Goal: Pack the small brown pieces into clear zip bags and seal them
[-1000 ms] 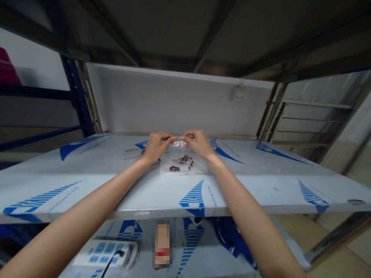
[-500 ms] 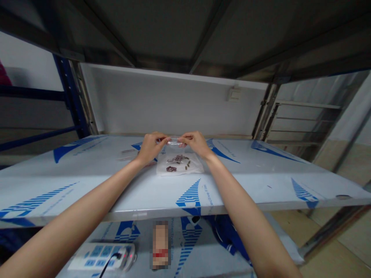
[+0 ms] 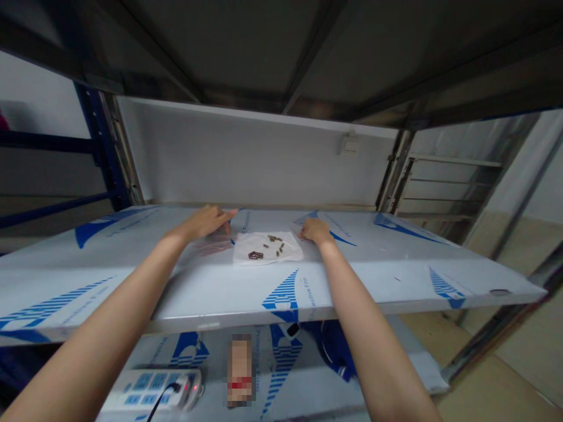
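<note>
A: What is closest to us?
B: A white power strip with a black cord, down on the low shelf. Past it comes the edge of the top shelf.
A: And where is the white cloth?
B: It lies flat on that top shelf, between the two hands and a bit toward us. Its long side runs left to right. The right hand looks nearer – its fingers are just beside the right edge. The left hand is off past the other end.
A: What does the cloth look like?
B: Thin and a bit wrinkly. Dark brown loops sit in a little bunch near the front left. Small brown-green bits are spread out to the right and farther back.
A: Are the hands holding anything?
B: The left one has its fingers apart, pointing right, over some clear bags. I can't tell if it touches them. The right one has bent fingers – I can't see if something is in there.
A: And way back?
B: Just a pale wall with a white switch on it
</note>
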Available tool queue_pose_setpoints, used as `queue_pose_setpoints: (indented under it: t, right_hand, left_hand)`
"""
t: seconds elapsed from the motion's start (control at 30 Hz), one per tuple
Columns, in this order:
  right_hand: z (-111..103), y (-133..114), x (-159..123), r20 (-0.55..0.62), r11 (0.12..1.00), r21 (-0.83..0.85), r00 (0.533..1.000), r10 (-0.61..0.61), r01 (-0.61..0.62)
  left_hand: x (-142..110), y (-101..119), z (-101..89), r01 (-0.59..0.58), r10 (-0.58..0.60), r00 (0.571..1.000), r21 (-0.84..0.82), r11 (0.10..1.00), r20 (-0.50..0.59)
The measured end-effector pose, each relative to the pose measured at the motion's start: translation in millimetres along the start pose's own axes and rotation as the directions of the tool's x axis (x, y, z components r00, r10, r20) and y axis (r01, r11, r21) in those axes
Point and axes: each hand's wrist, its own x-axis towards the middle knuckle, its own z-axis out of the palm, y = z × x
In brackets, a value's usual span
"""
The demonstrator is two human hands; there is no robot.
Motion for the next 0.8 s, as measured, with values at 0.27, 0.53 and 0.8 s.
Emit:
queue_pose_setpoints:
  t: [0.27,0.53,0.8]
  right_hand:
    - [-6,-5,-1,-0.124,0.973,0.174,0.983,-0.133,0.153]
    - [-13,-50,-24,-0.456,0.538,0.439,0.694,-0.556,0.72]
    - [-8,-60,-30,-0.495,0.652,0.466,0.787,-0.368,0.598]
  left_hand:
    - [1,8,20.3,-0.05,0.049,0.999,0.065,0.997,0.021]
    - [6,28,40.8,-0.172,0.152,0.985,-0.545,0.82,-0.082]
    - [0,40,46.1,-0.158,0.137,0.987,-0.436,0.886,-0.08]
